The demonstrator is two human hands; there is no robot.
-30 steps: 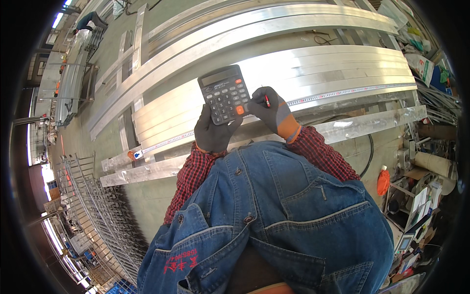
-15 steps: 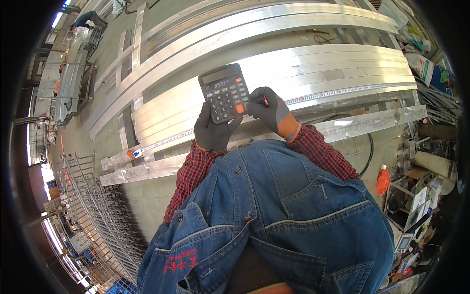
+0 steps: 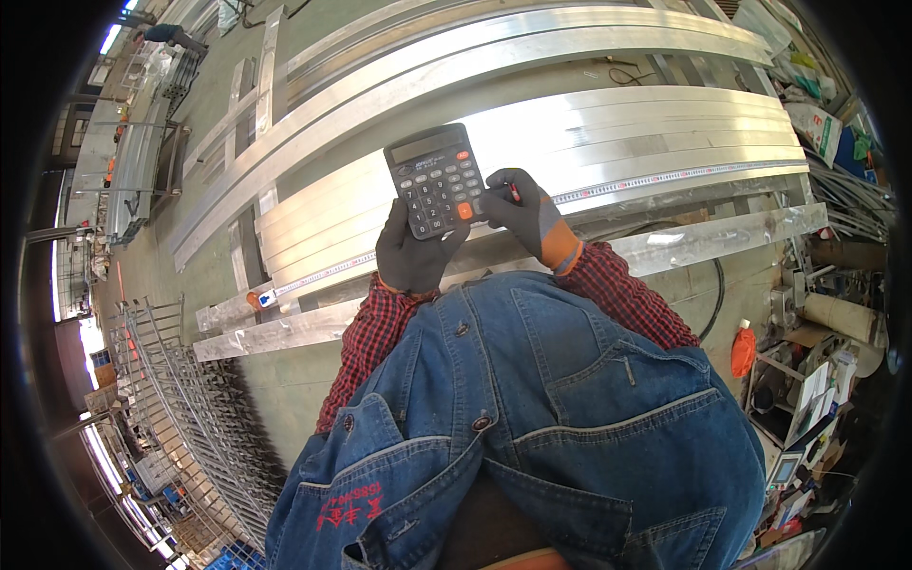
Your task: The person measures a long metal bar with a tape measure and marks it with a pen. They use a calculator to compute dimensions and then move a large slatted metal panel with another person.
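Observation:
My left hand [image 3: 410,256], in a dark glove, is closed round the lower end of a black calculator [image 3: 419,171] with an orange key, its display tilted up away from me. Right beside the keys is my right hand [image 3: 528,211], gloved, with an orange cuff. Its fingers are curled round a thin pen-like thing with a red part [image 3: 515,193]; most of it is hidden. The thumb is close to the calculator's lower right corner; whether it touches a key I cannot tell. Beneath both hands, a tape measure [image 3: 665,178] lies stretched along flat silvery metal bars [image 3: 627,123].
The tape's end piece [image 3: 261,299], orange and blue, is at the bars' left end. More long metal profiles [image 3: 427,71] lie beyond. Metal frames [image 3: 161,370] stand left. At right are an orange bag [image 3: 743,350] and a cluttered cart [image 3: 807,408]. Another person [image 3: 173,35] bends far left.
My right thumb and fingers have shifted slightly beside the keys. The calculator and my left hand stay where they were. The far person has moved a little.

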